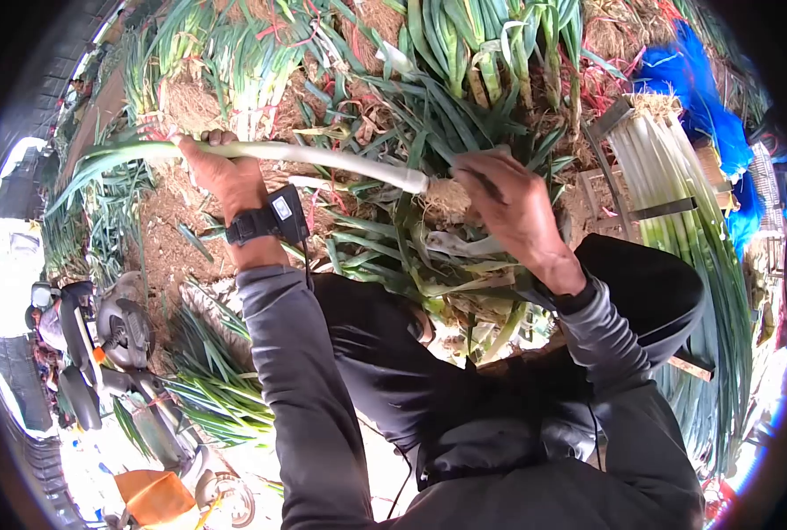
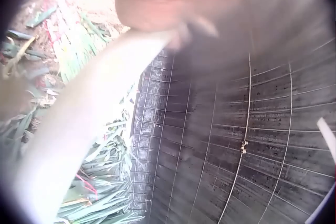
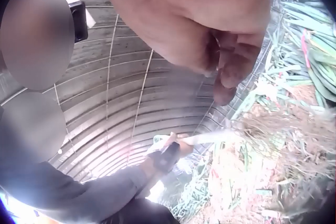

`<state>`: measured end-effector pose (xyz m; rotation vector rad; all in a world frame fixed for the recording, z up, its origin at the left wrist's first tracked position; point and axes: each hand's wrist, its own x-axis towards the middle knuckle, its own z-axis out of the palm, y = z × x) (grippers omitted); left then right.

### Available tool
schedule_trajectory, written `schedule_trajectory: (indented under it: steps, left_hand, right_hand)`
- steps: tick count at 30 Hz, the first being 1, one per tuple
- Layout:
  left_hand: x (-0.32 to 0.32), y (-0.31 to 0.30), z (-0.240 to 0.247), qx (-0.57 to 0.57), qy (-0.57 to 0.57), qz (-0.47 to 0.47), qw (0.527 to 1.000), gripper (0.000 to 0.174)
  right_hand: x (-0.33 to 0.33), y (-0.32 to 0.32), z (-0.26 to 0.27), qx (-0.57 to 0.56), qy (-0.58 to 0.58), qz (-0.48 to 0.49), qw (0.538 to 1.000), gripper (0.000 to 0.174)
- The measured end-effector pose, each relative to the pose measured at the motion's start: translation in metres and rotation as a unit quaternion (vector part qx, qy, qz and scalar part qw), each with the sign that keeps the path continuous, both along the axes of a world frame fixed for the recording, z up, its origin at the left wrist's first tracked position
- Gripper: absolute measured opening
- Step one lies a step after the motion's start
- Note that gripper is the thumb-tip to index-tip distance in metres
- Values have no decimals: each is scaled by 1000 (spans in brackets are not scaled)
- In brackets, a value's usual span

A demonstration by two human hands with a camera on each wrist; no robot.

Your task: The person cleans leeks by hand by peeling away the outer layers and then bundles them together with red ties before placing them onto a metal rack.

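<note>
My left hand (image 1: 221, 172) grips a long leek-like green onion (image 1: 332, 161) round its upper shank, where white turns to green. Its leaves trail off to the left, and the white stalk runs across to the right, bowing slightly down. Shaggy roots (image 1: 446, 199) end it, close beside my right hand (image 1: 513, 208). In the right wrist view, loosely bent fingers (image 3: 236, 69) hang above the roots with nothing visible in them. The left wrist view shows the pale stalk (image 2: 79, 113) large and blurred below the left hand (image 2: 163, 3).
Bundled green onions (image 1: 491, 44) with red ties line the back. To the right, a thick bundle of white stalks (image 1: 654, 150) lies in a frame (image 1: 610, 124) near blue plastic (image 1: 698, 97). Loose leaves and stalks (image 1: 464, 243) litter the ground before my knees. A scooter-like vehicle (image 1: 124, 336) stands left.
</note>
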<state>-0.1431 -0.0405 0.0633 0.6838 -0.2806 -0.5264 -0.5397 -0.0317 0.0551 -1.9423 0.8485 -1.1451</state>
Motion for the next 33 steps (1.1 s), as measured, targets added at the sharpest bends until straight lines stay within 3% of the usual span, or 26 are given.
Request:
schedule_trajectory:
  steps: [1,2,4,7,13,19,28,33]
  left_hand:
    - [0,-4,3,-28,-17,-7,999,36]
    - [-2,-6,6,-31,-20,-5,999,36]
    - [-8,-7,7,-37,-23,1,999,34]
    - [-9,-7,8,-62,-23,-37,997,35]
    - [-13,-7,12,-59,-41,-52,996,45]
    - [-22,-7,17,-49,-16,-63,997,48]
    - [-26,-15,9,-27,-36,-53,998,52]
    - [-29,-14,8,4,-41,-47,998,53]
  right_hand:
    - [7,-2,5,8,34,16,999,18]
    - [16,-7,3,-102,65,5,993,16]
    - [27,-6,-8,-105,201,8,974,17]
    - [40,0,-24,-106,285,-11,953,24]
    - [54,2,-43,-107,331,1,938,22]
    - [51,2,-51,-82,300,31,950,24]
    - [44,9,-50,-161,352,-10,922,16]
    - [46,2,-66,-130,246,-4,961,14]
